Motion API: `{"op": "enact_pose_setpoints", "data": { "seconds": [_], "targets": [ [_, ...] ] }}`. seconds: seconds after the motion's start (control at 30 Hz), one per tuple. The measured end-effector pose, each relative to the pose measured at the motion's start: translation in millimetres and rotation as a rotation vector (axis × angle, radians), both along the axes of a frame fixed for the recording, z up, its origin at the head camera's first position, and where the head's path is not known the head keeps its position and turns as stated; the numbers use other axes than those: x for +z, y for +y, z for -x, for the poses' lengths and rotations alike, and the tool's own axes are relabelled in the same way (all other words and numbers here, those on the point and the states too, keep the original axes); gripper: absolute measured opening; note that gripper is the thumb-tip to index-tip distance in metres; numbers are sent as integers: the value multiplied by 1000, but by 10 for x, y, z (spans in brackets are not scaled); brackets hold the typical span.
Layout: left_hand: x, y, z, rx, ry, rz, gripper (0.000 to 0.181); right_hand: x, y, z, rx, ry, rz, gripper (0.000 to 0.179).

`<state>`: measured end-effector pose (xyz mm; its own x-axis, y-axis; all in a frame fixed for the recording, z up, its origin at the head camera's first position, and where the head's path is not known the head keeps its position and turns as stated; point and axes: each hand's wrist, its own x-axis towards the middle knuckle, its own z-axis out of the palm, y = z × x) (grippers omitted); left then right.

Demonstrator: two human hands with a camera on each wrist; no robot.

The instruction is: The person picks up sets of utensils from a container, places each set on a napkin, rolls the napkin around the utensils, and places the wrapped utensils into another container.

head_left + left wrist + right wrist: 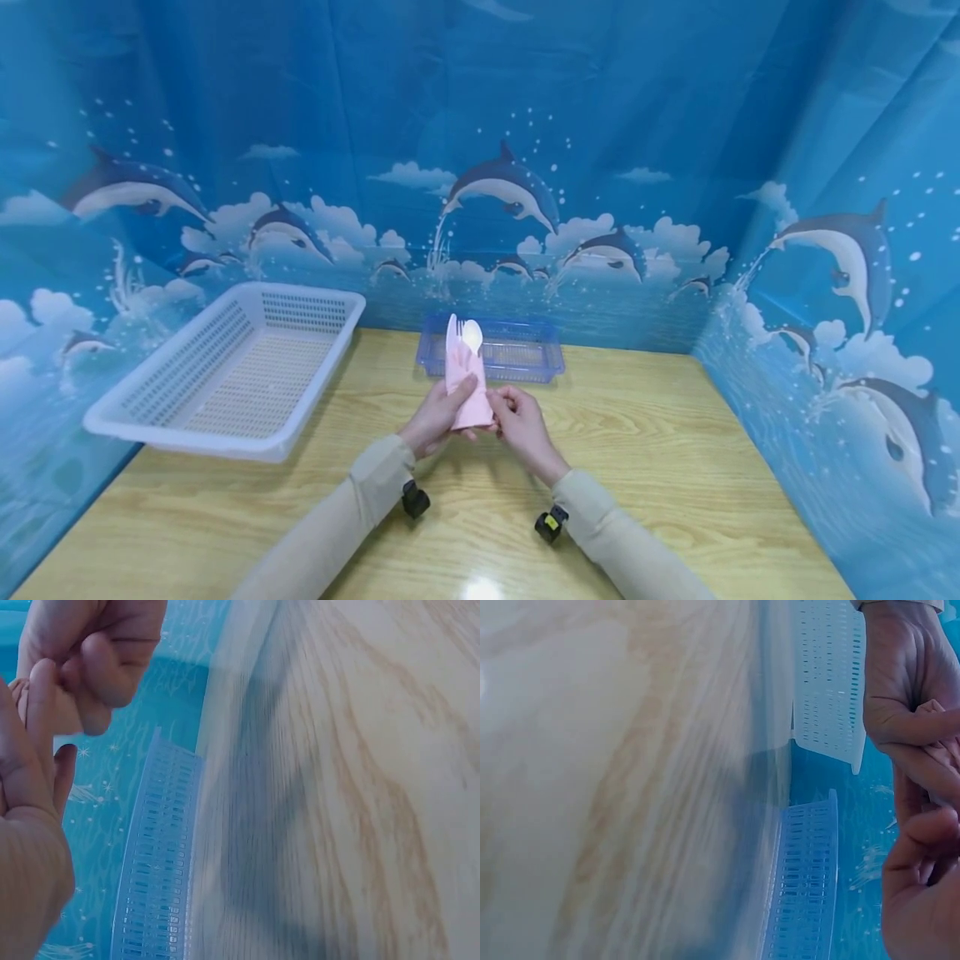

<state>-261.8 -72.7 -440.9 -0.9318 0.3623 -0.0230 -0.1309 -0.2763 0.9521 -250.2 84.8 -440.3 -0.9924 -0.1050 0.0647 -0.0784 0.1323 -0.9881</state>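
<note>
A pink napkin (pixel 467 379) is folded around a set of white cutlery, upright above the table in the head view. Out of its top stick a knife (pixel 452 327), the tines of a fork (pixel 461 327) and the bowl of a spoon (pixel 472 335). My left hand (pixel 437 414) grips the napkin from the left, thumb across its front and fingers behind. At the bundle's lower right edge, my right hand (pixel 522 423) pinches the napkin with curled fingers. The wrist views show both hands meeting at the frame's side, most of the bundle out of sight.
A blue-violet mesh basket (pixel 525 375) stands behind the hands at the table's back. To the left is a larger white basket (pixel 318 400) with slotted sides. A blue dolphin curtain (pixel 637 100) rises along the back and sides of the wooden table (pixel 660 467).
</note>
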Motion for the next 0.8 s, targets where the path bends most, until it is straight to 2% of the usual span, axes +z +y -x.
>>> {"op": "enact_pose_setpoints", "data": {
  "seconds": [0.2, 0.3, 0.47, 0.53, 0.8],
  "targets": [
    [-3, -1, 8, 40, -13, -3, 48, 2, -24, 19, 24, 10, 15, 25],
    [-6, -5, 9, 63, 2, 9, 49, 1, -21, 13, 65, 2, 36, 26],
    [-27, 2, 22, 150, 17, 23, 45, 5, -9, -11, 143, -72, 107, 33],
    [-36, 5, 31, 180, 17, 26, 43, 7, -10, -17, 149, -98, 125, 34],
    [-31, 43, 58, 285, 33, 82, 44, 19, -39, -28, 157, -93, 110, 34]
  ]
}}
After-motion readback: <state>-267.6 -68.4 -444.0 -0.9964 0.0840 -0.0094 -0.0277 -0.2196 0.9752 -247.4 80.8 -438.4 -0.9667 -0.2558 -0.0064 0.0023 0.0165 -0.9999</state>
